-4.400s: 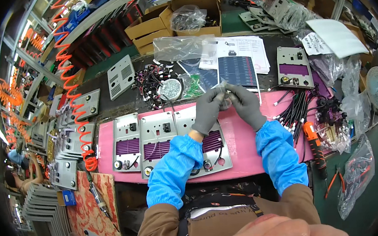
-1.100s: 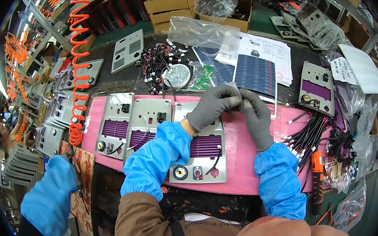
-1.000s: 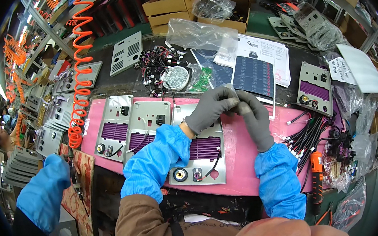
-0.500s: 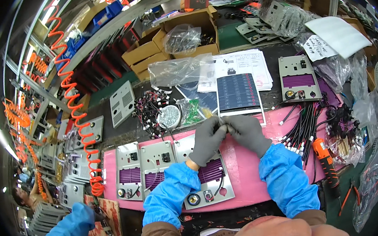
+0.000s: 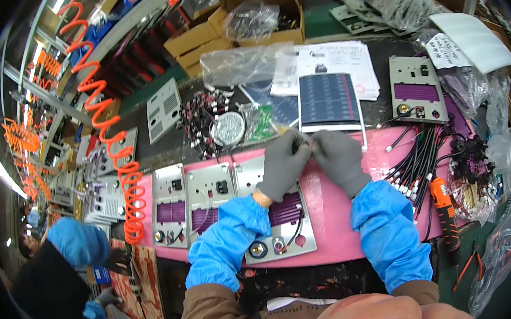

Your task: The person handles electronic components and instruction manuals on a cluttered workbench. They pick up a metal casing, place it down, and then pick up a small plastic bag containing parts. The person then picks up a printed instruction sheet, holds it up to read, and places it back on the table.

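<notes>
A small, yellowish, blurred piece is pinched by the left grip, though whether anything is pinched by the adjoining right grip cannot be told.

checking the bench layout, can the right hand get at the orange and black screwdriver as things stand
Likely yes: the screwdriver lies just right of the blue right sleeve, with nothing visibly covering it, though the right hand is up against the left hand.

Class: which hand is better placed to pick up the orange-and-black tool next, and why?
Probably the right hand: the orange-and-black tool lies to its right, farther from the left hand.
</notes>
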